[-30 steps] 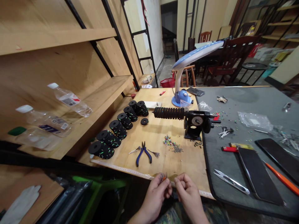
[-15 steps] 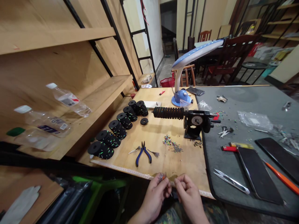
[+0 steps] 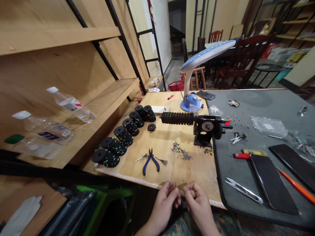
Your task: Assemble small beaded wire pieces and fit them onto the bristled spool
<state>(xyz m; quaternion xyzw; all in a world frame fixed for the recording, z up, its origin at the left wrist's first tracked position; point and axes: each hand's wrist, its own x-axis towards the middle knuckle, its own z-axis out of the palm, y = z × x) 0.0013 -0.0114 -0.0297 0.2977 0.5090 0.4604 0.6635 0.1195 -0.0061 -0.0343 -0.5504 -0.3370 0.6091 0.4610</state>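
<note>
My left hand (image 3: 164, 204) is closed around a small cluster of coloured beads (image 3: 171, 187) at the near edge of the wooden table (image 3: 172, 170). My right hand (image 3: 198, 201) sits right beside it with fingers pinched together; what it pinches is too small to make out. Both hands hover just over the table's front edge, above a measuring tape (image 3: 128, 177). Ahead lie blue-handled pliers (image 3: 150, 161) and a loose pile of beads (image 3: 180, 151).
A black hand-crank winder (image 3: 205, 129) carries a row of spools. Several black spools (image 3: 120, 141) line the left side. A blue desk lamp (image 3: 194, 78) stands behind. On the grey mat (image 3: 258, 124) lie snips (image 3: 243, 191), phones (image 3: 272, 185), a lighter (image 3: 241, 156). Bottles (image 3: 71, 105) lie on the left shelf.
Both hands stay at the table's front edge, shifting only slightly as the fingers work the beads. The view tilted a little.
</note>
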